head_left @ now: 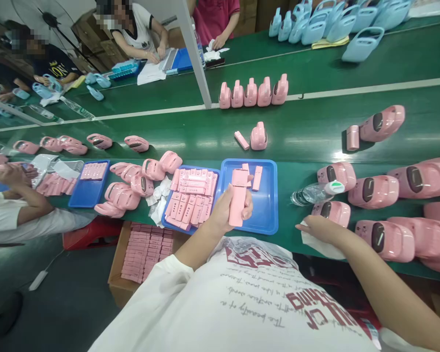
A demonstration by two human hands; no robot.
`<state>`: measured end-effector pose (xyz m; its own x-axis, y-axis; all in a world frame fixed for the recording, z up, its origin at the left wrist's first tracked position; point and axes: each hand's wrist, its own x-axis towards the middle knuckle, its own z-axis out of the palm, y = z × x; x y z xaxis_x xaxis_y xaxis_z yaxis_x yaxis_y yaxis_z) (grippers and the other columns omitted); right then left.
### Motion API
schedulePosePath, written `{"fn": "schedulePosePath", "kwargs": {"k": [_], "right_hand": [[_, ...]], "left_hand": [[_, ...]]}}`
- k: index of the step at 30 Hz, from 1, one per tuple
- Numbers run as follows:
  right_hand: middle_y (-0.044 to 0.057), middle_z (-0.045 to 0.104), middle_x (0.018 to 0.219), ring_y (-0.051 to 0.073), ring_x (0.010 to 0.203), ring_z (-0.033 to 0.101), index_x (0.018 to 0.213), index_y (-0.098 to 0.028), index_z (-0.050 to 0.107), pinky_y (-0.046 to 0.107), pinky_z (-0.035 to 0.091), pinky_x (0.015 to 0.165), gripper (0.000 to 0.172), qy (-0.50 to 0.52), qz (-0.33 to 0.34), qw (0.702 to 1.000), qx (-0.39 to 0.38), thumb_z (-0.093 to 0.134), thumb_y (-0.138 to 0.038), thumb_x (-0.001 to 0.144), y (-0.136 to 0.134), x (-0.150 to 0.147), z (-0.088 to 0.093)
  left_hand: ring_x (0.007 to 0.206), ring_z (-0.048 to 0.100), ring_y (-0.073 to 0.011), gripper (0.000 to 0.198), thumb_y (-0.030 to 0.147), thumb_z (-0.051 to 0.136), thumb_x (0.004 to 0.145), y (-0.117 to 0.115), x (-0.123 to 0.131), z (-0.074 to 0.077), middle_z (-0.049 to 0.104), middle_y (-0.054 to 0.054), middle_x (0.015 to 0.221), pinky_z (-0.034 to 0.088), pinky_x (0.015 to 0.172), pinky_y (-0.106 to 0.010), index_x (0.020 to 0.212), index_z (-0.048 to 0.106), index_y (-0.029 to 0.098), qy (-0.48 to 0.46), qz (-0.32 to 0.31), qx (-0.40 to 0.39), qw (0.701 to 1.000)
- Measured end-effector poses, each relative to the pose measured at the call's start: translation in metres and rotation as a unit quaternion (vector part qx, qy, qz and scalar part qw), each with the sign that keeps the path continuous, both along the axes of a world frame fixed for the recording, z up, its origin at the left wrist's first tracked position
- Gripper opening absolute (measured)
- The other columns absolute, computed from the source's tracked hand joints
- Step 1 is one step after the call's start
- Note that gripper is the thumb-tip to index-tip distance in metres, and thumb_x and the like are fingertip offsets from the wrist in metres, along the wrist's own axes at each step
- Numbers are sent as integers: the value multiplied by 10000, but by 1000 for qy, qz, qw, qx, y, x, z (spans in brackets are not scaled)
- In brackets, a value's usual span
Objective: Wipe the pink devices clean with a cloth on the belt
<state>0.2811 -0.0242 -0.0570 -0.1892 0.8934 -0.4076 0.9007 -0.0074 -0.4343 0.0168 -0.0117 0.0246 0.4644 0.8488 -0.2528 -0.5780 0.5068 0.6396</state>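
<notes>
My left hand [225, 208] is closed round a long pink piece [237, 203], held upright over the near left part of a blue tray [267, 225]. Two smaller pink pieces lie in that tray, one of them a slim pink stick [257, 178]. Off to the right, my right hand [320, 230] has its fingers closed on a white cloth [324, 245] at the table's front edge, just in front of a pink housing [332, 212]. A clear bottle [310, 194] with a green and white cap lies just beyond this hand.
Left of the tray, another blue tray [217, 172] holds several pink pieces. Pink housings [383, 239] crowd the right side. A carton [117, 274] of pink pieces stands below the table's edge. Across the green belt [187, 129], people work near blue housings [361, 46].
</notes>
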Motion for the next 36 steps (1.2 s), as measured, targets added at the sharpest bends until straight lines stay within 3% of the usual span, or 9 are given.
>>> {"fn": "schedulePosePath", "kwargs": {"k": [5,8,10,17,22,27,30,33,36], "right_hand": [[63,616,608,184,564,579,706,-164,621,305,444,560,543,57,-117,987,90,338,-576,918,18,-8,34],[104,702,891,208,811,658,981,-138,661,336,512,688,585,301,-259,851,343,262,-565,954,30,-51,62],[124,701,1030,216,909,671,1097,-138,650,364,534,775,560,378,-198,804,415,295,-548,958,30,-85,68],[131,620,1263,218,1329,447,1197,-146,612,474,373,1111,404,312,255,812,422,384,-392,972,14,-119,34],[132,659,1187,239,1298,484,1133,-155,644,500,377,1105,348,280,184,840,426,431,-366,957,30,-103,28],[108,688,1136,219,1213,563,1104,-169,671,441,442,1060,322,379,230,800,404,479,-368,939,11,-110,26],[103,710,1067,222,1052,656,1053,-178,699,409,531,938,423,482,-26,801,353,440,-490,933,8,-104,20],[117,712,1008,222,924,688,1193,-133,629,414,560,852,600,496,-325,741,316,296,-569,950,19,-98,17],[128,693,1086,243,1028,658,1280,-132,578,414,533,909,612,462,-290,787,288,323,-573,941,21,-104,17]], "left_hand": [[456,490,-81,492,607,463,873,2,12,-2,521,5,602,364,405,-192,840,607,138,16,33,-69,997],[583,584,-111,486,586,502,866,3,24,-5,605,-36,699,442,498,-202,924,634,123,56,61,-122,989],[661,624,-136,531,607,464,875,5,30,-7,641,-59,749,477,562,-217,992,645,122,70,77,-139,985],[658,638,-175,846,768,118,839,7,25,-13,631,-83,687,497,571,-265,913,643,109,37,99,-250,962],[611,609,-174,905,778,47,818,4,28,-26,617,-74,675,466,519,-267,1017,635,120,68,56,-219,972],[587,596,-165,949,815,61,789,10,21,-29,609,-87,662,428,460,-242,1000,647,100,41,65,-225,971],[430,486,-110,880,837,159,774,12,14,-28,562,-38,611,336,363,-219,933,642,118,23,43,-199,979],[385,443,-71,648,754,419,793,13,15,-28,528,9,601,304,343,-193,819,610,135,24,30,-169,985],[416,483,-78,486,618,544,820,16,21,-34,536,14,583,350,383,-193,778,598,137,76,67,-161,982]]}}
